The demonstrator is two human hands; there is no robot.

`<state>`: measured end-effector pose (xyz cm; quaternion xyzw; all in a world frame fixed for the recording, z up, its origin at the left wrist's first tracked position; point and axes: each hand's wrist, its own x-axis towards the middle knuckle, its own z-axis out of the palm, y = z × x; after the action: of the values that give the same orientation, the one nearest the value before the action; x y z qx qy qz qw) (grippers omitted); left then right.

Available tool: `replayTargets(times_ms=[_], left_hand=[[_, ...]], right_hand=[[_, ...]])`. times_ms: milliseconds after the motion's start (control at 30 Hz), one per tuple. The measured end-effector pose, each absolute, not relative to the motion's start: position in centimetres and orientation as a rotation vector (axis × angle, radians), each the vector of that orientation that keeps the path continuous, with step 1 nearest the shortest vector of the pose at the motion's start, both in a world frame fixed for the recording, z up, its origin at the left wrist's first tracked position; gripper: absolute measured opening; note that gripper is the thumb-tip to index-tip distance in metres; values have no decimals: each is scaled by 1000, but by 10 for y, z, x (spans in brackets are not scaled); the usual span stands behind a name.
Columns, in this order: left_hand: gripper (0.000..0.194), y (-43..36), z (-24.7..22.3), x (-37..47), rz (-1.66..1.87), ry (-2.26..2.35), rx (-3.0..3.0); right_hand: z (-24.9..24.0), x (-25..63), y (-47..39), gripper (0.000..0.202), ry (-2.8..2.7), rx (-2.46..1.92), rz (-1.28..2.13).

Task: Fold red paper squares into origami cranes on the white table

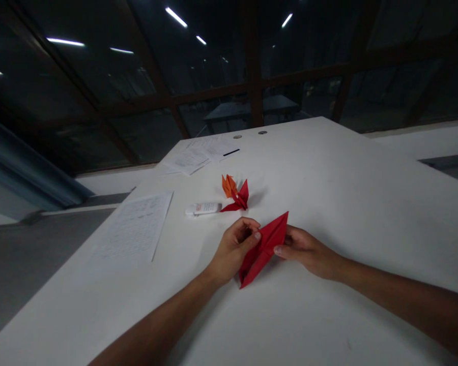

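Note:
A folded red paper point(266, 245), long and pointed at both ends, is held slantwise just above the white table between my two hands. My left hand point(232, 250) pinches its left edge, with the thumb on the near face. On the right side, my right hand point(309, 253) grips it with the thumb in front and the fingers behind, partly hidden. Beyond my hands stand a red folded paper bird point(241, 197) and, just behind it, an orange one point(229, 186).
Left of the paper birds lies a white bottle point(203, 208) with printed text. A written sheet point(137, 226) is on the left of the table point(347, 203). More papers point(193, 156) and a black strip point(231, 152) lie at the far left, before dark windows.

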<state>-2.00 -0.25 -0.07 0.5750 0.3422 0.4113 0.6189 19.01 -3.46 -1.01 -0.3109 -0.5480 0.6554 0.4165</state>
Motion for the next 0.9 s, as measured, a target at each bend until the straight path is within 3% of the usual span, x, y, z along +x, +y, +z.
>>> replayTargets(times_ms=[333,900], left_hand=[[23,-5,4,-18,986,898,1381],[19,-2,-4,-20,1047,860,1302]], right_hand=[[-2,190,-39,32,-1406,-888,1604],[-10,186,-32,14,-1282,-897,1550]])
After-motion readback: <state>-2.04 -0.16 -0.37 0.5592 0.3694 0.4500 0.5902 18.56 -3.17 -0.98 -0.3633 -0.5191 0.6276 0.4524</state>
